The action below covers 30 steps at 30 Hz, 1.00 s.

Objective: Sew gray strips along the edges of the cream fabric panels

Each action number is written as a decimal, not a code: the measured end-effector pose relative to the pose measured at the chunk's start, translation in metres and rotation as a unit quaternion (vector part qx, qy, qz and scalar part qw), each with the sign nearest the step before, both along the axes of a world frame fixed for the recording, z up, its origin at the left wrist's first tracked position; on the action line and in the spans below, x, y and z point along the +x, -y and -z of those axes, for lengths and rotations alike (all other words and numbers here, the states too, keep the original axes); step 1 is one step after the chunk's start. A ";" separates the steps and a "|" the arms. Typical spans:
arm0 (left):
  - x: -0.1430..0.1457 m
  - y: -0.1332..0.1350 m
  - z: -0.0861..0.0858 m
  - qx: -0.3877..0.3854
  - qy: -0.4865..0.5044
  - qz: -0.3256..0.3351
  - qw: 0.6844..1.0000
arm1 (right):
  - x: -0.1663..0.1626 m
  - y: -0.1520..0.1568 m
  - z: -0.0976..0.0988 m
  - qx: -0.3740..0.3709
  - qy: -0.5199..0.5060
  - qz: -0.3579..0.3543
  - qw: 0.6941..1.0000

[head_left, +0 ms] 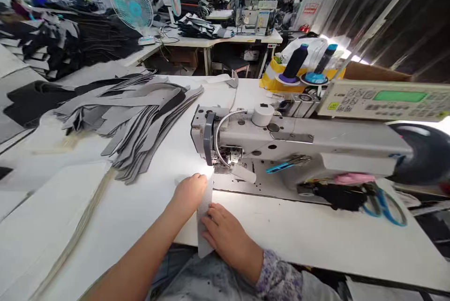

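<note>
Where 2 hands, 1 strip (gray)

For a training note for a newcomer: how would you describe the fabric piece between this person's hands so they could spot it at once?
Start at the sewing machine on the white table. Just in front of its needle area lies a narrow grey fabric strip. Unlike the loose grey pieces piled to the left, it sits alone between the left hand and right hand.

Fabric strip under left hand and right hand, on sewing table, just before sewing machine. Stacked cut fabric pieces left of machine; thread cones behind; scissors right, on table; desk fan well behind.
</note>
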<state>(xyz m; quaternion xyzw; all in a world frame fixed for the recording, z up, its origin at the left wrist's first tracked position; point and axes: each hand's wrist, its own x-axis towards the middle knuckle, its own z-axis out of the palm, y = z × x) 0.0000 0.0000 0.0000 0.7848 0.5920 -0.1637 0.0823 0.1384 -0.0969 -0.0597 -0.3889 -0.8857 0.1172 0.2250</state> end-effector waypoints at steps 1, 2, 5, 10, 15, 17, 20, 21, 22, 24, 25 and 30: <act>0.000 0.000 0.001 0.003 0.000 -0.002 1.000 | 0.001 0.001 0.000 0.003 0.004 -0.002 1.000; 0.001 0.000 0.001 0.007 0.001 -0.003 1.000 | 0.002 0.002 0.001 0.006 0.007 -0.003 1.000; 0.003 -0.003 0.003 0.016 0.008 -0.003 1.000 | 0.003 0.003 0.002 0.012 0.014 -0.001 1.000; 0.009 -0.015 0.004 0.030 0.018 0.008 0.999 | -0.002 -0.006 0.004 0.008 0.010 0.010 1.000; 0.015 -0.024 0.008 0.048 0.020 0.016 0.999 | -0.006 -0.023 -0.003 0.007 0.003 0.000 1.000; 0.015 -0.023 0.010 0.069 0.019 0.025 0.997 | -0.007 -0.027 -0.003 0.008 0.004 0.005 1.000; 0.008 -0.019 0.013 0.096 0.020 0.023 0.995 | -0.008 -0.026 0.004 0.024 0.008 0.020 0.999; 0.005 -0.018 0.014 0.090 0.020 0.019 0.996 | -0.008 -0.025 0.006 0.031 0.010 0.024 0.999; 0.002 -0.017 0.015 0.079 0.018 0.016 0.997 | -0.008 -0.023 0.008 0.037 0.011 0.027 0.999; -0.002 -0.018 0.016 0.055 0.009 0.016 0.998 | -0.008 -0.022 0.010 0.042 0.015 0.031 0.999; -0.003 -0.018 0.016 0.048 0.002 0.014 0.999 | -0.008 -0.022 0.010 0.040 0.018 0.032 0.999; 0.005 -0.025 0.013 0.021 0.001 -0.011 1.000 | -0.008 -0.028 0.001 0.028 0.031 0.026 0.999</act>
